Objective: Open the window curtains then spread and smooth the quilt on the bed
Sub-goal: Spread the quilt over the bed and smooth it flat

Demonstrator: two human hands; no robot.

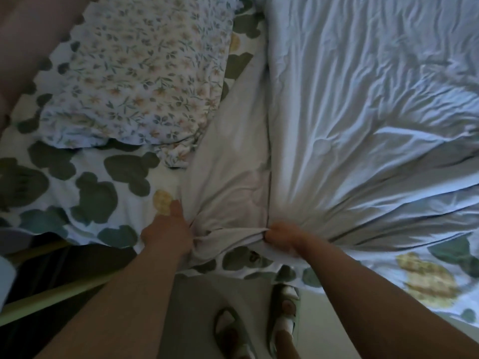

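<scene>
A pale, wrinkled quilt [363,112] covers the right and centre of the bed, with one corner bunched at the near edge. My left hand [168,231] grips the quilt's folded flap at the left of that corner. My right hand [282,237] clutches the quilt's edge just to the right, and creases fan out from it. Both hands are closed on the fabric, about a hand's width apart. No window or curtains are in view.
A floral pillow [140,81] lies at the upper left on a sheet [77,185] printed with green leaf shapes. The bed's wooden side rail [51,296] runs along the lower left. My sandalled feet [282,317] stand on the floor at the bed's edge.
</scene>
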